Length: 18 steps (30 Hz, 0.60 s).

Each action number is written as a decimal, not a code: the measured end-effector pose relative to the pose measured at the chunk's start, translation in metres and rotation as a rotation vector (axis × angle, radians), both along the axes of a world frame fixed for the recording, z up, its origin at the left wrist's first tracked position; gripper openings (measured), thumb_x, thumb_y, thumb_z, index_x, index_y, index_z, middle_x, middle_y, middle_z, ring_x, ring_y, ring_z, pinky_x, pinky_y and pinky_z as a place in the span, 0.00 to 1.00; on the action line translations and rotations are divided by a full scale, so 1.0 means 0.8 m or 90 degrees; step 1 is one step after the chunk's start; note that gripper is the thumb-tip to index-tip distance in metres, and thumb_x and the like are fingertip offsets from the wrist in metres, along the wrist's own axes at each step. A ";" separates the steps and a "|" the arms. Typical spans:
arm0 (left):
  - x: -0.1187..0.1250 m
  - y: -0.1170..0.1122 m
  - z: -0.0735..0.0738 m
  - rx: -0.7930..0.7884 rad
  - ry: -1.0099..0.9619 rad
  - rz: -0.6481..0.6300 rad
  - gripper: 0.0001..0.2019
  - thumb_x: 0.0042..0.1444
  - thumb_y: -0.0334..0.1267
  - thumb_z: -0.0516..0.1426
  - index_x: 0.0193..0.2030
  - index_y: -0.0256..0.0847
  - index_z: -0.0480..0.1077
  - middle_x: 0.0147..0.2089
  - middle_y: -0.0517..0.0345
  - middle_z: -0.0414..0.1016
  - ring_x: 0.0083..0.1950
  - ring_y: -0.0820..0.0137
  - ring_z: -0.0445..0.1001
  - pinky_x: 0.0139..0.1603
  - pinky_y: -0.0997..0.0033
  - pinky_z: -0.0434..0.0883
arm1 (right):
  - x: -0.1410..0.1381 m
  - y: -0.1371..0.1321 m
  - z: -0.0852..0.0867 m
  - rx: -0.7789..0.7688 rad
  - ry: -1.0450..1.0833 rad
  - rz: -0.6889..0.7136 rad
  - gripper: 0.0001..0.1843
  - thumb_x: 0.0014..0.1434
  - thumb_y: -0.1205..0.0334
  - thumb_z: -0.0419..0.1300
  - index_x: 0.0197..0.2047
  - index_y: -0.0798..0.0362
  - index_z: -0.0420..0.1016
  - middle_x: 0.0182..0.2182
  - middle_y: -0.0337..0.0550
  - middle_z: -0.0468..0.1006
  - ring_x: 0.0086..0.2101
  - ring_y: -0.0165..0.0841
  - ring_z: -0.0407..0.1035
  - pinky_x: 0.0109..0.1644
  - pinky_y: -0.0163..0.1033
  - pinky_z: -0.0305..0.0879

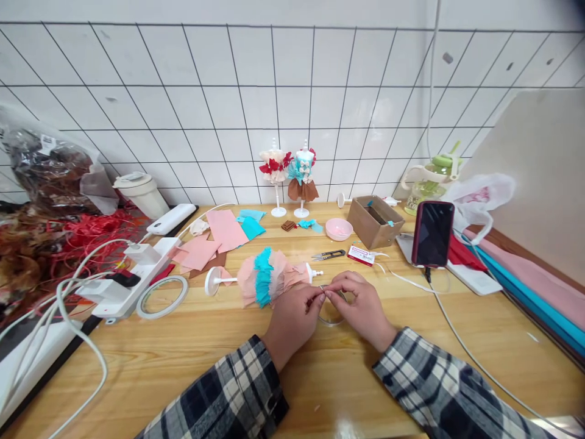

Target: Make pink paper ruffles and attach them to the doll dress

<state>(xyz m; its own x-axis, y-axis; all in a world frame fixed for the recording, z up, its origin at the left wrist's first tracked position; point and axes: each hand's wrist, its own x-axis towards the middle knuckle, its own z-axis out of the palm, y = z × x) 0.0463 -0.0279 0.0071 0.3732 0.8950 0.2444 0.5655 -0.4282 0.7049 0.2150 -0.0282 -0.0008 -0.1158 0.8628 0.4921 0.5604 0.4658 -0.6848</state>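
Note:
My left hand (292, 317) and my right hand (361, 305) meet over the wooden table (183, 360), fingers pinched together on a small clear tape roll (329, 316). Just left of my hands lies a mini mannequin stand (214, 280) on its side, dressed in a pink and teal ruffled skirt (267, 277). Behind my hands lie thread snips (329, 255) and a small red and white packet (362, 255).
Two dressed mini mannequins (290, 174) stand by the tiled wall. Nearby are pink and teal fabric pieces (226, 235), a pink bowl (339, 229), a cardboard box (375, 221), a propped phone (432, 234), a tape ring (162, 297), a power strip (132, 280) with cables, and a green bottle (429, 180).

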 end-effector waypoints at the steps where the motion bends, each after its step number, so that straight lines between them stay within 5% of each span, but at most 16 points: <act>1: -0.001 0.001 0.000 0.004 0.015 -0.005 0.12 0.64 0.39 0.52 0.40 0.41 0.77 0.35 0.54 0.78 0.39 0.65 0.72 0.40 0.68 0.64 | 0.002 0.001 0.000 -0.014 0.003 0.014 0.05 0.57 0.65 0.62 0.33 0.49 0.80 0.32 0.43 0.77 0.36 0.36 0.71 0.41 0.42 0.69; 18: -0.008 0.004 0.003 0.029 0.059 0.009 0.12 0.61 0.38 0.53 0.35 0.41 0.77 0.32 0.54 0.78 0.35 0.67 0.73 0.34 0.70 0.62 | 0.004 -0.003 -0.001 0.065 -0.062 0.074 0.07 0.59 0.65 0.61 0.38 0.48 0.81 0.33 0.43 0.77 0.36 0.34 0.70 0.39 0.41 0.69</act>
